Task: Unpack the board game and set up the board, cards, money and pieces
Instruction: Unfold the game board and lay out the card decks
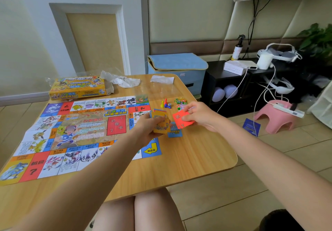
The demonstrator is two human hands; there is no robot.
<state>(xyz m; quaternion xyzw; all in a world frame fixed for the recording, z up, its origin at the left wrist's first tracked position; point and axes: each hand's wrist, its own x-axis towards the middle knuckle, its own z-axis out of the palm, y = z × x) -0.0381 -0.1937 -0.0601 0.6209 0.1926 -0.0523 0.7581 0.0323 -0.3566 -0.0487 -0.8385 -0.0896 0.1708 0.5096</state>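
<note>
Game box [77,89] upper left on table [188,158]. Board [77,133] unfolded, left-centre. Left hand [149,128] grips a stack of yellow cards [161,127] mid-frame. Right hand [201,116] pinches red card [181,121] just right. Pieces [166,104] just above.

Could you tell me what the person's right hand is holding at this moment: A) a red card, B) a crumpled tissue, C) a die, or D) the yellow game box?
A: the right hand pinches a red card above the table, while the die lies beside the pawns and the yellow game box sits at the far edge.
</note>
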